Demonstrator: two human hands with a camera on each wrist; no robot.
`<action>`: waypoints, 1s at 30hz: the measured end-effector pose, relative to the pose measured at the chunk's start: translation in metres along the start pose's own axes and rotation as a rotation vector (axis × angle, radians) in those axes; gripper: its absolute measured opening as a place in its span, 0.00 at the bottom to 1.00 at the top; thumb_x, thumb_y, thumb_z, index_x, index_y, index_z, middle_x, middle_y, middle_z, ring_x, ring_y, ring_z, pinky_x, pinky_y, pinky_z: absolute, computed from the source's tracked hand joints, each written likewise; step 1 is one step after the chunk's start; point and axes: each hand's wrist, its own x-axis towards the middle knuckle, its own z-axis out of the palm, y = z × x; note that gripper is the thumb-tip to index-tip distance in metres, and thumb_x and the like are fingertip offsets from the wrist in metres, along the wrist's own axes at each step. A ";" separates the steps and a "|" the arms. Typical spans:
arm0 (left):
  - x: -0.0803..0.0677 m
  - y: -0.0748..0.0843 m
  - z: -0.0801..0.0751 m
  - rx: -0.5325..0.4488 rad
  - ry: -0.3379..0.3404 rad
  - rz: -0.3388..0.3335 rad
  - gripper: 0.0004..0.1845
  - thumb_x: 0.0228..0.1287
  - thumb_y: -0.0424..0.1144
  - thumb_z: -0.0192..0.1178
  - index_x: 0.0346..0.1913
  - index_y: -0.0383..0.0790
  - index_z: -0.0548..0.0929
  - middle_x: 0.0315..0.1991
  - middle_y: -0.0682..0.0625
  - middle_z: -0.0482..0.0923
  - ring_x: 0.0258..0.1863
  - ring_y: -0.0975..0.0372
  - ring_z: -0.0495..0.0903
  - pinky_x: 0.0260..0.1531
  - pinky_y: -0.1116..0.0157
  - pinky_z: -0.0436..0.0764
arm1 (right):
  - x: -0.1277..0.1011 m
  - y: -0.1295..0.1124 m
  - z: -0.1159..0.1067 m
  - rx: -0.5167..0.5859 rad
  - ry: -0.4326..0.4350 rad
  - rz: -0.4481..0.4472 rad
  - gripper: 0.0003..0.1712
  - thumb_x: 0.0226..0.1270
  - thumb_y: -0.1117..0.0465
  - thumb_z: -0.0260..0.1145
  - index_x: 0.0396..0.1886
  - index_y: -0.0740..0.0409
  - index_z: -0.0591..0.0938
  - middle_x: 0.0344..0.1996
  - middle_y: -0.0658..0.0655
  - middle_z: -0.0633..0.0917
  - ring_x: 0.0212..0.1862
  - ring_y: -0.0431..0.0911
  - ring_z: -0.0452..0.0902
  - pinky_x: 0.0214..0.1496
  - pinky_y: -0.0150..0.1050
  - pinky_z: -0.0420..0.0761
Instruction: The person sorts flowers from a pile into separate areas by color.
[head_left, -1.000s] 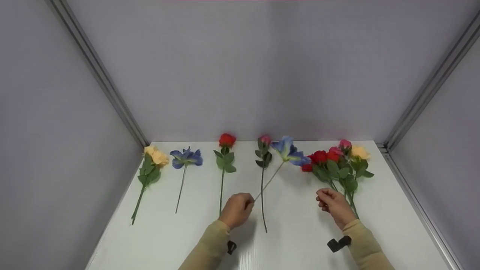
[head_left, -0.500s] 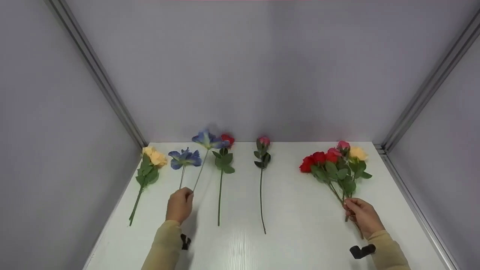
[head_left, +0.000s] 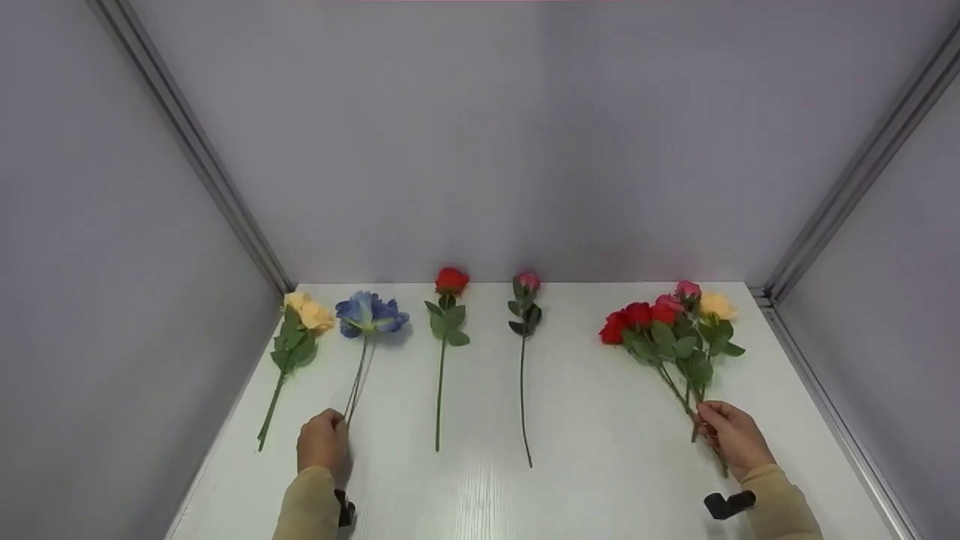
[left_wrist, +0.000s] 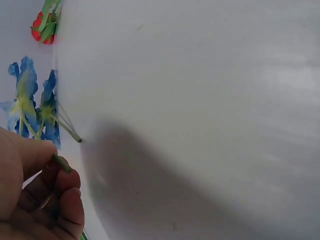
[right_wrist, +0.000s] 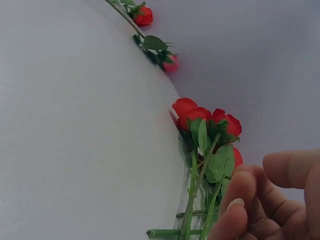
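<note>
So the left hand (head_left: pixel 322 442) has the blue, ruffled, iris-shaped artificial flower (left_wrist: pixel 22 95) by its thin green stem, pinched between thumb and fingers right down near the cut end, a little of which pokes out past the grip. It's over the left part of the white, smooth-topped table (head_left: pixel 585 412), bloom pointing far. A second blue ruffled flower with a thin stem (left_wrist: pixel 47 110) lies just beside it, and from above the two blooms overlap.

My guess: it weighs next to nothing, petals are soft fabric, stem is plastic-coated wire, so springy but not fragile. Pinching that low should spare the petals, but the bloom end will probably wag and the skinny stem could roll in your fingers. Mid-stem would be steadier imo.

The right hand (head_left: pixel 731 435) is over on the right at the stems of the mixed bunch of red, pink and yellow roses (head_left: pixel 664 334). Fingers are loosely curled, with no stem pinched that I can see; can't tell if they touch the bunch.

Between the hands are one long-stemmed red rose (head_left: pixel 451 281) and one dark-leaved pink rose (head_left: pixel 528 282). Pale yellow roses (head_left: pixel 316 317) sit far left.
</note>
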 end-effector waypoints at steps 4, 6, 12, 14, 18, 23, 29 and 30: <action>-0.003 -0.008 0.004 0.044 -0.027 0.017 0.08 0.66 0.31 0.55 0.41 0.31 0.82 0.35 0.41 0.82 0.35 0.49 0.82 0.37 0.50 0.78 | 0.000 0.002 0.001 0.012 -0.007 -0.005 0.28 0.71 0.46 0.58 0.56 0.66 0.71 0.42 0.55 0.79 0.38 0.40 0.73 0.38 0.34 0.74; -0.003 -0.009 0.004 0.048 -0.038 0.017 0.08 0.66 0.31 0.54 0.42 0.31 0.82 0.35 0.40 0.82 0.36 0.48 0.82 0.38 0.49 0.78 | 0.000 0.004 0.001 0.017 -0.004 0.001 0.28 0.71 0.47 0.59 0.56 0.66 0.71 0.42 0.54 0.79 0.37 0.40 0.73 0.37 0.33 0.74; 0.000 -0.005 0.003 0.047 -0.084 -0.006 0.10 0.66 0.31 0.52 0.43 0.30 0.81 0.38 0.38 0.82 0.40 0.45 0.81 0.40 0.47 0.77 | 0.002 0.006 -0.002 0.016 0.004 0.012 0.28 0.71 0.47 0.59 0.57 0.66 0.71 0.41 0.53 0.80 0.37 0.40 0.74 0.37 0.33 0.74; 0.003 -0.003 0.004 0.054 -0.092 -0.013 0.11 0.65 0.32 0.52 0.45 0.28 0.81 0.39 0.37 0.81 0.41 0.44 0.81 0.41 0.47 0.77 | 0.003 0.007 -0.004 0.010 0.010 0.014 0.28 0.71 0.47 0.58 0.57 0.66 0.71 0.41 0.52 0.80 0.37 0.40 0.74 0.37 0.33 0.75; 0.008 0.004 0.009 0.098 -0.072 0.003 0.13 0.65 0.35 0.56 0.45 0.26 0.79 0.38 0.35 0.80 0.40 0.42 0.80 0.41 0.46 0.77 | 0.003 0.009 -0.005 -0.018 0.024 0.022 0.27 0.73 0.48 0.56 0.58 0.65 0.71 0.41 0.52 0.80 0.38 0.39 0.74 0.38 0.34 0.75; 0.015 0.006 0.019 0.142 -0.035 0.046 0.10 0.64 0.35 0.59 0.41 0.28 0.81 0.34 0.38 0.81 0.36 0.45 0.82 0.38 0.48 0.78 | 0.003 0.012 -0.006 -0.034 0.026 0.044 0.27 0.74 0.49 0.55 0.60 0.65 0.69 0.43 0.54 0.80 0.39 0.40 0.74 0.39 0.34 0.75; 0.017 0.007 0.022 0.088 -0.044 0.018 0.09 0.66 0.32 0.56 0.44 0.32 0.83 0.37 0.39 0.83 0.39 0.45 0.82 0.39 0.48 0.78 | 0.003 0.014 -0.009 -0.037 0.042 0.037 0.29 0.73 0.47 0.56 0.61 0.66 0.68 0.44 0.54 0.79 0.39 0.40 0.75 0.40 0.34 0.76; 0.018 0.008 0.021 0.078 -0.050 0.011 0.09 0.67 0.32 0.56 0.45 0.33 0.83 0.38 0.39 0.83 0.40 0.45 0.82 0.39 0.47 0.78 | 0.003 0.014 -0.010 -0.047 0.049 0.027 0.30 0.73 0.47 0.56 0.61 0.66 0.68 0.44 0.55 0.79 0.39 0.40 0.75 0.40 0.34 0.77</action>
